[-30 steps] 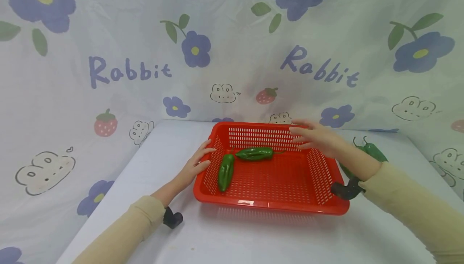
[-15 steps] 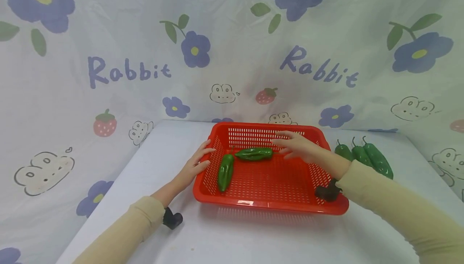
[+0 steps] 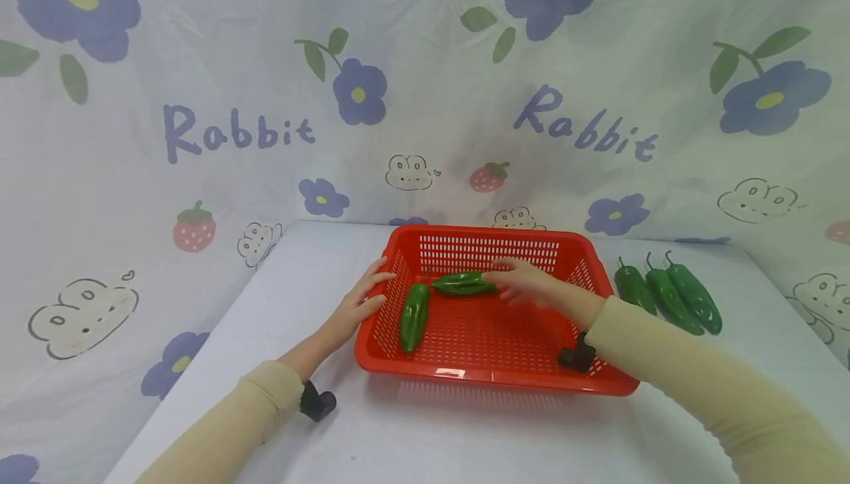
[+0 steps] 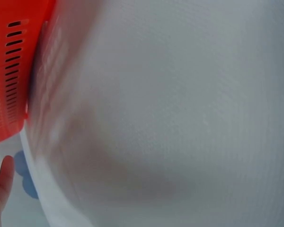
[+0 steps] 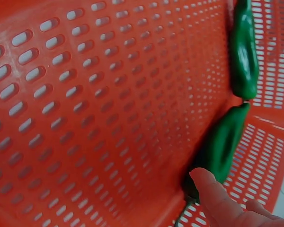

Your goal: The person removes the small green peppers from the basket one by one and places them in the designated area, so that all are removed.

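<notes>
A red plastic basket point(image 3: 491, 376) with slotted walls stands on the table. My left hand point(image 3: 350, 307) lies against its left rim with the fingers extended. My right hand point(image 3: 527, 283) reaches down inside, fingers loosely spread. One green pepper point(image 3: 458, 284) lies crosswise near the back wall; my right fingertips are right at its stem end. In the right wrist view a fingertip point(image 5: 203, 177) overlaps that pepper's stem end. A second green pepper point(image 3: 415, 317) lies lengthwise along the left wall. In the left wrist view only part of the left hand point(image 4: 1, 189) shows.
Three green peppers point(image 3: 671, 294) lie side by side on the white table point(image 3: 465, 447), right of the basket. A patterned cloth point(image 3: 425, 85) hangs behind the table. A black wrist device point(image 3: 576, 355) on the right arm hangs over the basket's right side.
My right hand has moved left and down from above the basket's right back corner to the crosswise pepper. The three peppers at right are uncovered. My left hand stays in place.
</notes>
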`<move>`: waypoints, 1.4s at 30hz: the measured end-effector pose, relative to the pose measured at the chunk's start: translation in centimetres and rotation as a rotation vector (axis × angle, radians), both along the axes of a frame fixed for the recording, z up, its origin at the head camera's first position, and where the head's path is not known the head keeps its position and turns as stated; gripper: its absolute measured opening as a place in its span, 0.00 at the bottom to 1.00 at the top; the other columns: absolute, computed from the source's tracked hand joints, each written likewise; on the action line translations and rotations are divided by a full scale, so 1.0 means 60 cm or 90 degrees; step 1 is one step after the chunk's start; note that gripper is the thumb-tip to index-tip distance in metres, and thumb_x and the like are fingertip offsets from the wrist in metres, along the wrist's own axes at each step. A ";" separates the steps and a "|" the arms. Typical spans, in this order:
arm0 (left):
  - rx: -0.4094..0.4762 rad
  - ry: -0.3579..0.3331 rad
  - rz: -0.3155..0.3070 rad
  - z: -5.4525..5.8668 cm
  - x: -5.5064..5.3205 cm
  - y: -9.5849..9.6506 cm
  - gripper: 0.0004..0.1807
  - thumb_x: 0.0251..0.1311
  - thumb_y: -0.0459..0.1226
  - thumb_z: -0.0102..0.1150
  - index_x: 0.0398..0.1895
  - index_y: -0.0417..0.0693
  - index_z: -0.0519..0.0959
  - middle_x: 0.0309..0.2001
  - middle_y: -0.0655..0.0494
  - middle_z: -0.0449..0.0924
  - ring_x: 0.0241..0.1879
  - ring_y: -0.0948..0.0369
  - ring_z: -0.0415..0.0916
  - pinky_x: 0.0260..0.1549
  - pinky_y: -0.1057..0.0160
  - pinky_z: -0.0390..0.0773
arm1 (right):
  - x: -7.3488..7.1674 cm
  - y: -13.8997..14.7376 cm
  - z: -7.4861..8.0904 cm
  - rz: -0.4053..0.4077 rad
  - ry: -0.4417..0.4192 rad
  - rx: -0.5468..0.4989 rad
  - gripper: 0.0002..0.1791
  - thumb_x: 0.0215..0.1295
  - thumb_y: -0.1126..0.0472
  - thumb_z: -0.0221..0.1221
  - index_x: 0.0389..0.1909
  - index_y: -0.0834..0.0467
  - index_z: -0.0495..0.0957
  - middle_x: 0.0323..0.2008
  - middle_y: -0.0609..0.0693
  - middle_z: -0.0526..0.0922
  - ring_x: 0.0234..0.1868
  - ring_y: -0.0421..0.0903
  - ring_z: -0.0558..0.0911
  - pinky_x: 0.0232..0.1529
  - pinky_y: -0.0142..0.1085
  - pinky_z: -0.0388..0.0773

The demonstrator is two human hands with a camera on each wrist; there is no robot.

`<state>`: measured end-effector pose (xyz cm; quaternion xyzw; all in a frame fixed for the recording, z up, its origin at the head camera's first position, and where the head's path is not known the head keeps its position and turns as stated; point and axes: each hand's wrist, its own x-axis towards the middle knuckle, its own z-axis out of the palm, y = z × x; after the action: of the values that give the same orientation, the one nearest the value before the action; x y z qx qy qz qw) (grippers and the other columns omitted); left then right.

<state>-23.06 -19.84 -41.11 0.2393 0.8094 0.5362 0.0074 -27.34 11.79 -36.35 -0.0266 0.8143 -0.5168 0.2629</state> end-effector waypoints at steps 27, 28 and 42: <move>0.009 -0.007 -0.004 -0.004 -0.003 -0.003 0.22 0.64 0.37 0.42 0.61 0.41 0.63 0.72 0.48 0.41 0.70 0.45 0.37 0.58 0.40 0.59 | -0.028 -0.033 -0.058 -0.039 -0.007 0.039 0.37 0.61 0.54 0.56 0.68 0.56 0.52 0.37 0.55 0.71 0.33 0.48 0.72 0.31 0.37 0.76; 0.010 -0.006 -0.005 -0.005 -0.004 -0.003 0.22 0.64 0.37 0.42 0.61 0.41 0.64 0.72 0.49 0.41 0.70 0.46 0.37 0.58 0.40 0.59 | -0.029 -0.033 -0.060 -0.036 -0.007 0.043 0.36 0.61 0.54 0.56 0.68 0.56 0.52 0.37 0.56 0.71 0.33 0.48 0.72 0.31 0.37 0.76; 0.011 -0.021 -0.005 0.026 0.015 0.008 0.22 0.63 0.31 0.40 0.61 0.34 0.62 0.71 0.42 0.40 0.70 0.42 0.36 0.57 0.39 0.59 | -0.039 -0.033 -0.064 0.032 0.026 0.105 0.32 0.60 0.58 0.58 0.65 0.55 0.59 0.52 0.60 0.69 0.40 0.53 0.76 0.34 0.41 0.78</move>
<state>-22.16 -19.33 -39.52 0.2333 0.8038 0.5469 0.0210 -29.70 9.81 -40.17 -0.0355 0.8585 -0.4405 0.2601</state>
